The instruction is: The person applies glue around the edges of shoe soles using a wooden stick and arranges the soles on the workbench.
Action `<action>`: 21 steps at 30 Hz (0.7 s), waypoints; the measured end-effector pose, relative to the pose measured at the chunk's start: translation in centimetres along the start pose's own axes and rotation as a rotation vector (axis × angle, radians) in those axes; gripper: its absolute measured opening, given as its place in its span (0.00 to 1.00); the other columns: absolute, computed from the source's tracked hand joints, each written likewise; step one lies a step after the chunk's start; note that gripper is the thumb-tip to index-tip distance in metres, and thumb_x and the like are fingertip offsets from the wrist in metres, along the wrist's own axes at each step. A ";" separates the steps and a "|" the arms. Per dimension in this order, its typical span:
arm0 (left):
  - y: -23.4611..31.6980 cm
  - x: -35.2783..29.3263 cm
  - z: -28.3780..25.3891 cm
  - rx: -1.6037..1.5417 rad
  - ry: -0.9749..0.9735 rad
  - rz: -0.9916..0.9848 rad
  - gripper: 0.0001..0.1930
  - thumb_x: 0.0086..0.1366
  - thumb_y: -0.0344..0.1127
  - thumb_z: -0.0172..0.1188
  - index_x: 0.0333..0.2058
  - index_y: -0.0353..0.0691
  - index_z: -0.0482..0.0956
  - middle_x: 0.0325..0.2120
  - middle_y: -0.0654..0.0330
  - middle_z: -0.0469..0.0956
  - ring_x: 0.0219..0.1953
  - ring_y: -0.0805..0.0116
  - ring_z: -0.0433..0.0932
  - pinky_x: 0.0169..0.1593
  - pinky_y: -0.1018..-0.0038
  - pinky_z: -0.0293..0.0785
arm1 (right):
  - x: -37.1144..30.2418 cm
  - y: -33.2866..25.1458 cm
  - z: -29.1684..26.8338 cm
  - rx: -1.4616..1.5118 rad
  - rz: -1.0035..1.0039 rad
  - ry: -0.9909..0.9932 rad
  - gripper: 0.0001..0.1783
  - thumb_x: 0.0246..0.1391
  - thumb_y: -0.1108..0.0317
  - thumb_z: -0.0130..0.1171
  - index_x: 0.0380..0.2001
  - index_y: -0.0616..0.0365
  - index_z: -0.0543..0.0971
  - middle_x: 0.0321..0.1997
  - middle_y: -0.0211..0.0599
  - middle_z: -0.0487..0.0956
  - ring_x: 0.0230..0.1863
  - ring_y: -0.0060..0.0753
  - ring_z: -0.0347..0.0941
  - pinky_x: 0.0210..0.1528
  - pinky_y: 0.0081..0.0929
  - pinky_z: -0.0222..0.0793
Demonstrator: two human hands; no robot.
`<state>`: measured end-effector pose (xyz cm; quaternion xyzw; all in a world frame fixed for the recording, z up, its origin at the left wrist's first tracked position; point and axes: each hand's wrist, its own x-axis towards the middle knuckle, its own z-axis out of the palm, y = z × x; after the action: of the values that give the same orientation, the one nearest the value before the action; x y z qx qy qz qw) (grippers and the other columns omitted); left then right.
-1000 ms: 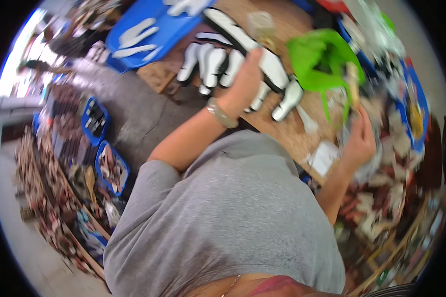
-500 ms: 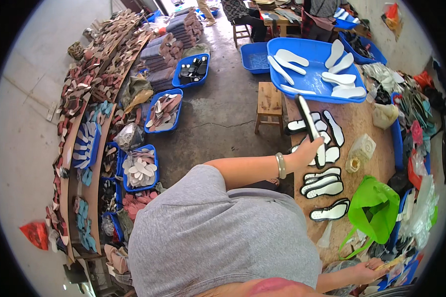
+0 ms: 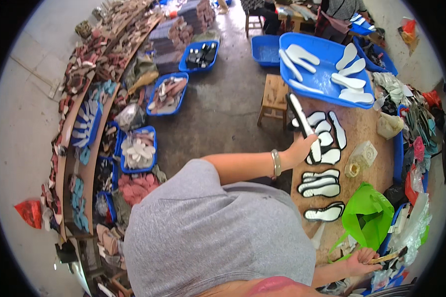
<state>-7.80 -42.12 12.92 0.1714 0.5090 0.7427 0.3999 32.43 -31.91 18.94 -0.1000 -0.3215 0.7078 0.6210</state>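
Note:
My left hand (image 3: pixel 302 150) is closed around a black-edged shoe sole (image 3: pixel 305 121) with a white face, holding it tilted above the wooden table (image 3: pixel 307 106). More black-and-white soles (image 3: pixel 327 132) lie beneath and beyond it. Nearer to me is a small stack of soles (image 3: pixel 319 184), with another pair of soles (image 3: pixel 324 212) closer still. At the table's near right, my right hand (image 3: pixel 362 261) grips a brush (image 3: pixel 387 257) by its yellowish handle; its dark tip points right. A green bag (image 3: pixel 366 213) stands between that hand and a cloudy plastic container (image 3: pixel 362 154).
A big blue basin (image 3: pixel 327 86) with white insoles sits at the table's far end. Left of the table is a wooden stool (image 3: pixel 273 94). Crowded shelves (image 3: pixel 106 111) and blue baskets (image 3: pixel 153 157) line the left side. Two people are at a far table.
My view has shifted slightly, so the surroundings appear displaced. The left hand still holds the sole, now leaning a little more to the left. The brush in my right hand shows more fully.

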 end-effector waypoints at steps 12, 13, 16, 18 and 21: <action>1.0 -0.7 -0.3 -0.238 0.079 -0.086 0.13 0.66 0.41 0.46 0.41 0.38 0.72 0.38 0.62 0.74 0.40 0.72 0.73 0.45 0.71 0.69 | 2.5 0.6 2.9 -0.108 0.008 0.193 0.20 0.62 0.56 0.50 0.20 0.57 0.68 0.10 0.21 0.47 0.12 0.15 0.40 0.15 0.17 0.36; 0.5 0.4 -1.2 -0.304 0.160 -0.186 0.14 0.67 0.41 0.46 0.42 0.38 0.71 0.38 0.59 0.76 0.42 0.69 0.75 0.45 0.68 0.71 | 2.7 0.9 2.8 -0.112 0.012 0.195 0.20 0.62 0.56 0.50 0.20 0.57 0.68 0.10 0.21 0.47 0.12 0.15 0.40 0.15 0.17 0.36; 3.0 2.5 -4.3 -0.579 0.345 -0.110 0.14 0.69 0.40 0.42 0.43 0.37 0.70 0.39 0.54 0.76 0.45 0.59 0.75 0.47 0.60 0.72 | 2.8 0.8 2.7 -0.018 0.087 -0.008 0.25 0.60 0.53 0.53 0.12 0.49 0.61 0.10 0.21 0.48 0.12 0.16 0.41 0.15 0.18 0.37; 1.6 6.6 -10.9 -0.713 0.438 0.041 0.16 0.70 0.46 0.38 0.38 0.41 0.69 0.36 0.57 0.75 0.38 0.60 0.76 0.39 0.63 0.74 | 2.9 0.3 2.7 -0.037 0.135 0.061 0.26 0.59 0.52 0.53 0.11 0.46 0.58 0.10 0.21 0.48 0.12 0.16 0.41 0.15 0.19 0.36; 2.1 7.4 -12.3 -0.694 0.427 0.045 0.19 0.71 0.46 0.36 0.44 0.36 0.68 0.40 0.52 0.75 0.47 0.58 0.74 0.50 0.59 0.72 | 3.2 1.0 2.7 -0.012 0.138 0.158 0.22 0.60 0.56 0.51 0.13 0.47 0.62 0.09 0.21 0.49 0.11 0.17 0.42 0.14 0.21 0.36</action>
<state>-21.45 -44.39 8.43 -0.1206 0.2958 0.8979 0.3027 29.46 -29.84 21.29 -0.1808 -0.2681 0.7370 0.5936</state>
